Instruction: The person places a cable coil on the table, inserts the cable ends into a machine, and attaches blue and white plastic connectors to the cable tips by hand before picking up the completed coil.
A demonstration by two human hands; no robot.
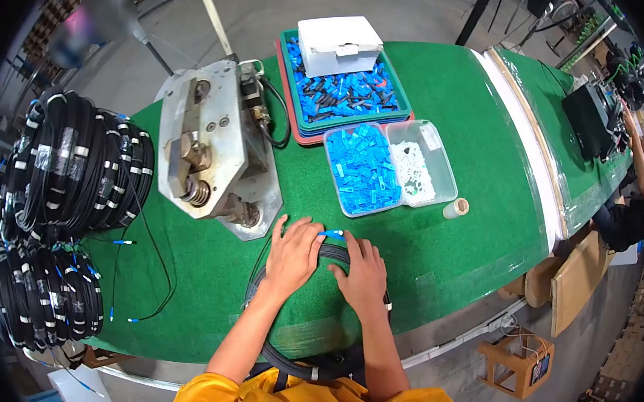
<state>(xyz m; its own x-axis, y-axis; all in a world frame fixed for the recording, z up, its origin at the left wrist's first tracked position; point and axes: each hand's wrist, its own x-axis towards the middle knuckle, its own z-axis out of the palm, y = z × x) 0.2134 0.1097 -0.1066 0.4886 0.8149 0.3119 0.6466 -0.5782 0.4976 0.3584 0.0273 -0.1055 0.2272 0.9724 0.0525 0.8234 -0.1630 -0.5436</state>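
Note:
A coil of black cable [333, 252] lies at the front of the green table, its lower part against my body. My left hand [292, 255] lies over the coil's upper left side, fingers bent and close together, thumb hidden. Beside its index finger is a small blue connector [330, 233] with a white end, which the hand seems to pinch. My right hand [362, 274] is around the coil's upper right side, thumb on the inner side and fingers on the outer side. Its index fingertip is close to the connector's white end; whether they touch, I cannot tell.
A metal press [221, 140] stands left of centre. Ahead are a tray of blue and black parts [322, 99] under a white box [340, 44], and a clear container of blue pieces [362, 170]. Bundled cable coils [75, 166] pile up left. A person [636, 203] sits far right.

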